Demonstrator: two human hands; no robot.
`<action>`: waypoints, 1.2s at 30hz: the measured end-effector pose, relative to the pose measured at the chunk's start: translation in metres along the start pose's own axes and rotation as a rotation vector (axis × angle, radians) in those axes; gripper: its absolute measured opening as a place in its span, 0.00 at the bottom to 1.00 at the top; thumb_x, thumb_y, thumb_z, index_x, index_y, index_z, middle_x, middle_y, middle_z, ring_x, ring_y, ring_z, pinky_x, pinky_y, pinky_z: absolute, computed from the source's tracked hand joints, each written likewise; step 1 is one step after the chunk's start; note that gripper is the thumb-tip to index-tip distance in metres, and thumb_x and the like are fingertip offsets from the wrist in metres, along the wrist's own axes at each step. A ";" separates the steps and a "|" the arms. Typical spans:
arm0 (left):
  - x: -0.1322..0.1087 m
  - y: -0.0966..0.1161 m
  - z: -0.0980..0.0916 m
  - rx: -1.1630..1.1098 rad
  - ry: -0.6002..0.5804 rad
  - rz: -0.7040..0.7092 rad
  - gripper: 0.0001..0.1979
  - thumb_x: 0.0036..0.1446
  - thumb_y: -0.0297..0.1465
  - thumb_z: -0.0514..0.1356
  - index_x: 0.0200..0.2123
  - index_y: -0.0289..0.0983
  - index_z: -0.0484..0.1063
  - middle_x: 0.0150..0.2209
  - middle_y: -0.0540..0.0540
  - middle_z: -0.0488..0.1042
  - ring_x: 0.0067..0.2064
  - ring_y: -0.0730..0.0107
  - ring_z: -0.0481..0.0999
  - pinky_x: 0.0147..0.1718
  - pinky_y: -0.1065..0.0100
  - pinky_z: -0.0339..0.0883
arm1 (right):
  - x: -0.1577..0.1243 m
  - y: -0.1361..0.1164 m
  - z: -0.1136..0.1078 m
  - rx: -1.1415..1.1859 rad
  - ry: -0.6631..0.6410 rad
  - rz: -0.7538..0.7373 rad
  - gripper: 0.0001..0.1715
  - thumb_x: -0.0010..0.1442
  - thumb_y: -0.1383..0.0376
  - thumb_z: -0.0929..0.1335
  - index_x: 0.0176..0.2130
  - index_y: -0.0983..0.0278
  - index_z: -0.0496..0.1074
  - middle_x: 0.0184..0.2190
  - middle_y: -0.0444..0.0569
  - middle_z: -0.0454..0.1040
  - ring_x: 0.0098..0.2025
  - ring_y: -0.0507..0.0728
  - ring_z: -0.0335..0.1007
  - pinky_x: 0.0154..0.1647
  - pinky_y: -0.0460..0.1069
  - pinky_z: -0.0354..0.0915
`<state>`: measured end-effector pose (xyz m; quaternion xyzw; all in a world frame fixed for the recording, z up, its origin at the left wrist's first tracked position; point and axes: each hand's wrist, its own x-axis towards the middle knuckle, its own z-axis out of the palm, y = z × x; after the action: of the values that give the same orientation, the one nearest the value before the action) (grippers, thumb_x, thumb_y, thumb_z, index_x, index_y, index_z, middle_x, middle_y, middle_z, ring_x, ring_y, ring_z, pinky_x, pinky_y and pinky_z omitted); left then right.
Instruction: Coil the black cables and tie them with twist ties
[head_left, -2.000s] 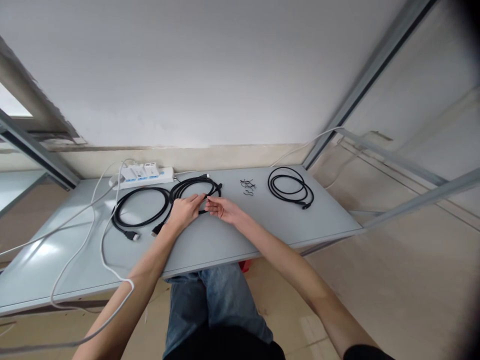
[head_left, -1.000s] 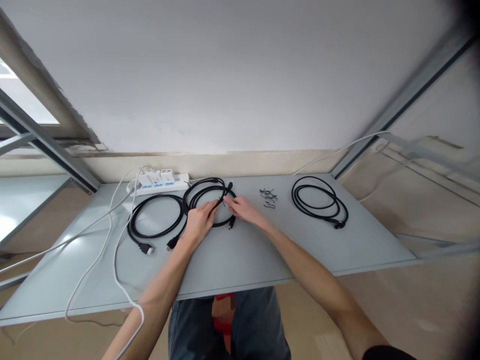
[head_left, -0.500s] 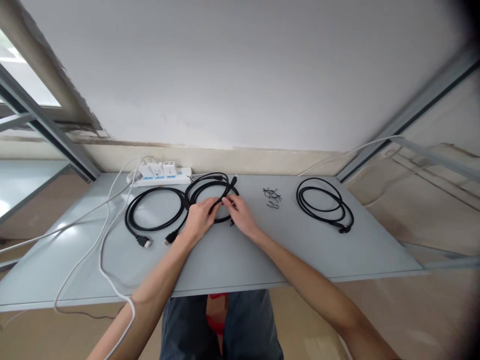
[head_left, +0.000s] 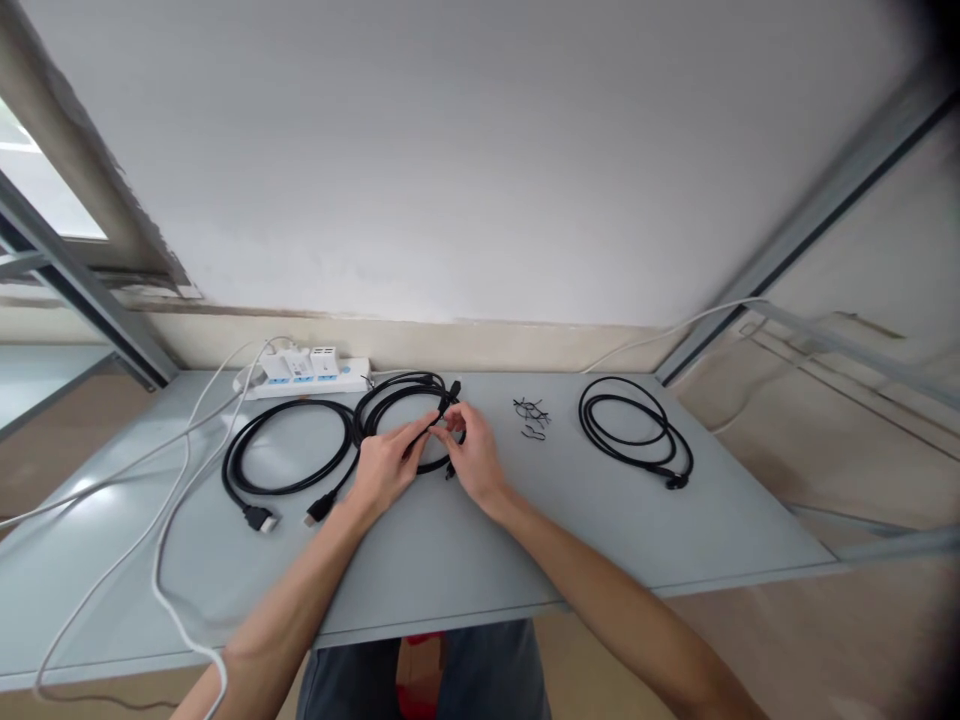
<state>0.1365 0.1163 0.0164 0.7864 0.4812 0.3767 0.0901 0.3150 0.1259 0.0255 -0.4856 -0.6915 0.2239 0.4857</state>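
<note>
My left hand [head_left: 388,465] is closed around a black cable [head_left: 405,392], part of a coil lying on the grey table [head_left: 465,560]. Just right of it, my right hand [head_left: 476,458] is closed too, thumb and fingers pinched at the same cable close to the left fingertips. One black plug [head_left: 454,390] pokes up beyond the fingers. An HDMI plug [head_left: 321,507] lies left of my left wrist. Whatever else is between the fingertips is too small to make out.
Another coiled HDMI cable [head_left: 234,470] lies to the left, a third black coil [head_left: 589,430] to the right. Several short black twist ties [head_left: 531,410] lie between. A white power strip [head_left: 352,374] with chargers stands by the wall; white cords [head_left: 161,560] trail over the left side.
The camera has tilted, so everything sits lower and slightly left. My right-hand fingers have shifted and now curl beside the cable close to my left fingertips. The coils stay put.
</note>
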 end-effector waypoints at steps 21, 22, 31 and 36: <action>0.000 0.013 -0.003 0.221 -0.080 -0.262 0.14 0.71 0.38 0.54 0.55 0.44 0.74 0.36 0.49 0.83 0.35 0.65 0.83 0.33 0.69 0.62 | 0.028 0.014 -0.042 0.042 0.284 0.070 0.11 0.73 0.57 0.60 0.38 0.58 0.63 0.28 0.44 0.69 0.31 0.56 0.66 0.36 0.49 0.64; 0.000 0.013 -0.002 0.250 -0.102 -0.265 0.15 0.71 0.38 0.54 0.54 0.44 0.75 0.36 0.48 0.84 0.36 0.64 0.83 0.33 0.69 0.62 | 0.034 0.022 -0.054 -0.057 0.307 0.075 0.11 0.73 0.58 0.60 0.38 0.58 0.64 0.29 0.44 0.70 0.31 0.56 0.66 0.37 0.49 0.64; 0.006 0.020 -0.001 0.552 -0.281 -0.317 0.22 0.71 0.47 0.49 0.36 0.43 0.77 0.29 0.44 0.82 0.37 0.54 0.83 0.28 0.67 0.51 | 0.049 0.058 -0.101 -0.794 0.214 0.139 0.10 0.67 0.71 0.67 0.36 0.63 0.78 0.45 0.58 0.74 0.48 0.65 0.65 0.52 0.58 0.63; 0.007 0.021 -0.001 0.595 -0.331 -0.341 0.22 0.71 0.47 0.49 0.34 0.43 0.76 0.28 0.44 0.82 0.36 0.54 0.83 0.28 0.67 0.52 | 0.047 0.062 -0.105 -0.805 0.078 0.203 0.09 0.62 0.70 0.74 0.29 0.63 0.77 0.39 0.56 0.74 0.49 0.67 0.65 0.50 0.59 0.64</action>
<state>0.1520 0.1111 0.0309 0.7370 0.6724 0.0681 -0.0044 0.4344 0.1774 0.0434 -0.7106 -0.6534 -0.0360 0.2585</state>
